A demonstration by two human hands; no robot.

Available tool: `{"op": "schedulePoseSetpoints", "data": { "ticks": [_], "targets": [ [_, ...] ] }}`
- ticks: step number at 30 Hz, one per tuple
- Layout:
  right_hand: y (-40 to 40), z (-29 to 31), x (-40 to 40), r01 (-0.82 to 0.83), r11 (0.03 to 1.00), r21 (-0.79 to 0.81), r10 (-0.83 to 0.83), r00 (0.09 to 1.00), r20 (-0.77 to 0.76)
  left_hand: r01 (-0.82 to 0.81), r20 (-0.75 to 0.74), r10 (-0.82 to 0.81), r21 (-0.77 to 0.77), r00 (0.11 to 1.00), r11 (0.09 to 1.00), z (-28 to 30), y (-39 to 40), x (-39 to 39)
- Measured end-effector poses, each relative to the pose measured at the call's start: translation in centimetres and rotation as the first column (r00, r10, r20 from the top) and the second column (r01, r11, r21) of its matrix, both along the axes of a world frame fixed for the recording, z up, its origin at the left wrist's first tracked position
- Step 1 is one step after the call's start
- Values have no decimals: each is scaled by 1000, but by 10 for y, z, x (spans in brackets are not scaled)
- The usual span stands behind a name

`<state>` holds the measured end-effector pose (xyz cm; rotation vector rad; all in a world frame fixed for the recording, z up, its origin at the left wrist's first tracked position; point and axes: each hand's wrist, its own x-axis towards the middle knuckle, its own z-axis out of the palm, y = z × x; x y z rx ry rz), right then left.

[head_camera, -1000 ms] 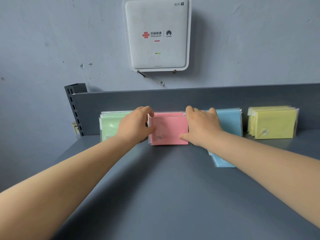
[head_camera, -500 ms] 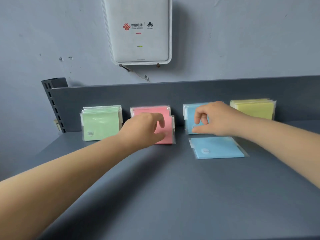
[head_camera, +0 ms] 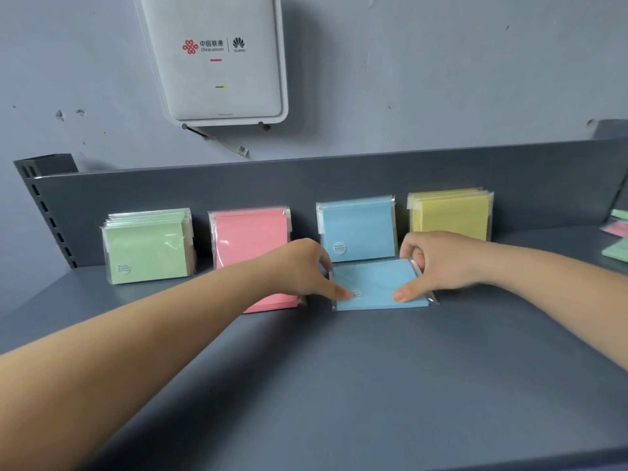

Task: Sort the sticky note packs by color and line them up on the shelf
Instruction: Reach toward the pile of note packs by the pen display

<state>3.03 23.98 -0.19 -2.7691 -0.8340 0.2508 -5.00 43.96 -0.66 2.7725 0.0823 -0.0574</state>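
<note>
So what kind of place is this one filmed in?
Probably a shop or stockroom. A grey metal shelf on a slotted upright holds wrapped sticky note packs grouped by colour, like the green stack, and a router hangs on the scuffed wall.

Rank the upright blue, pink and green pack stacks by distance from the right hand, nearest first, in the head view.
From the right hand:
1. Upright blue stack, just to its left, against the back panel.
2. Pink stack, further left.
3. Green stack, at the far left end.
</note>
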Motion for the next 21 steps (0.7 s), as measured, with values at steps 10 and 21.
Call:
{"op": "schedulePoseSetpoints", "data": {
  "ticks": [10, 21],
  "targets": [
    [32, 5, 16, 89, 996, -1, -67, 761, 645, -254, 492, 144, 164, 858, 953, 7, 9, 38],
    [38, 4, 20, 23, 998, 63, -57, 784, 619, -290, 467, 162, 217, 869, 932, 15, 25, 21]
  ]
}}
